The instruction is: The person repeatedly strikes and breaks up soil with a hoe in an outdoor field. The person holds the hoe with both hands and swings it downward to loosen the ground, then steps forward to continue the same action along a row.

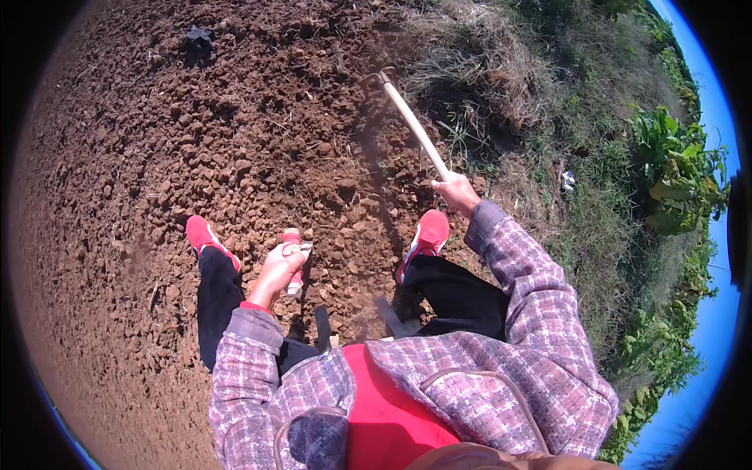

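Observation:
My right hand [457, 192] grips the pale wooden handle [416, 126] of a hoe-like tool. Its metal head [383, 75] rests at the soil's far side beside dry grass; part of it blends into the shadow, so its exact shape is unclear. In my left hand [278, 268] is a small red and white object [294, 284], held low between my feet; my fingers cover its middle and I cannot tell what it is. Loose brown clods of soil [235, 164] lie before me and under both red shoes [431, 230].
A heap of dry grass [487, 70] lies at the upper right, bordering the tilled soil. Green weeds and a large leafy plant [675, 170] grow along the right. A white scrap [567, 181] lies in the grass. Dark crumpled material [200, 36] sits on the soil at the upper left.

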The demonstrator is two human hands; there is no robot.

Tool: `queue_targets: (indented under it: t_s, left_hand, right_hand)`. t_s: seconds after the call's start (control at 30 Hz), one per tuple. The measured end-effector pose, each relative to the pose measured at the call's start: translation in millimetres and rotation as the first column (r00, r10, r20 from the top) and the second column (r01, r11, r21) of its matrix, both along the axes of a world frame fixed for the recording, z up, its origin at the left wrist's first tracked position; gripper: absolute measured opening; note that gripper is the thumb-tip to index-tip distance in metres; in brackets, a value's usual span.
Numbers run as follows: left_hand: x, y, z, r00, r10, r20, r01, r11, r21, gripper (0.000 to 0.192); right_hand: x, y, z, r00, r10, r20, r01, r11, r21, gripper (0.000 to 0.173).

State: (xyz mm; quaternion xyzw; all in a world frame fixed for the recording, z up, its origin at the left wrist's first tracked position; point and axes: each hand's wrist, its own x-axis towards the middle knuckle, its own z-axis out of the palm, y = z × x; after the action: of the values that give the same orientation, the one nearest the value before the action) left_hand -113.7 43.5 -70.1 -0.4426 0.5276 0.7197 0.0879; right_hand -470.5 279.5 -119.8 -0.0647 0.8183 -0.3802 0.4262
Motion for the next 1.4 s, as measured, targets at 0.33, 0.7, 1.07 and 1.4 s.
queue_targets:
  t_s: [0.33,0.7,1.07,1.4]
  left_hand:
    - [-2.1,1.6,-7.7,0.999,-0.026,-0.034,0.023,0.996,-0.089,0.015]
    - [4.9,4.3,-10.0,1.000,-0.009,-0.022,0.008,0.999,-0.048,0.014]
    - [3.4,1.4,-5.4,1.000,0.000,0.020,0.000,1.000,0.010,0.015]
    - [12.6,-1.1,-19.9,0.997,-0.081,-0.019,0.080,0.996,-0.038,0.019]
  right_hand:
    - [-1.4,45.5,-23.3,0.954,0.088,-0.287,-0.077,0.996,0.048,0.020]
    - [11.5,34.4,56.9,0.988,-0.129,0.087,0.151,0.930,-0.334,0.012]
    - [41.0,69.4,11.6,0.996,0.001,0.084,-0.011,0.993,0.120,0.021]
    - [33.8,95.1,64.7,0.991,-0.071,-0.109,0.048,0.980,-0.195,0.016]
